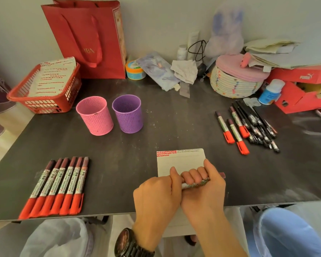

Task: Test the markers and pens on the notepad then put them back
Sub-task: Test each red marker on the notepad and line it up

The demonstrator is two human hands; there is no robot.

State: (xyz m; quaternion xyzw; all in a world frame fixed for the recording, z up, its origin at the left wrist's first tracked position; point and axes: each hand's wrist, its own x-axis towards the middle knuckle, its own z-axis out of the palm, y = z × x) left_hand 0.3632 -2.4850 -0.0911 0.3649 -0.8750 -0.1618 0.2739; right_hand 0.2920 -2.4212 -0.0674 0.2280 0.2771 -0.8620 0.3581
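— What lies on the dark tabletop (137,154)?
— At the left front, a row of six red-capped markers (57,184), side by side; at the right, a pile of black pens (258,125).
— And the notepad (180,164)?
— In the middle near the front edge, with red marks along its top.
— The hands?
— Both are over its lower part. The right hand (206,190) has its fingers (193,176) curled round a marker (195,183); the left hand (156,195) grips the same marker's left end.
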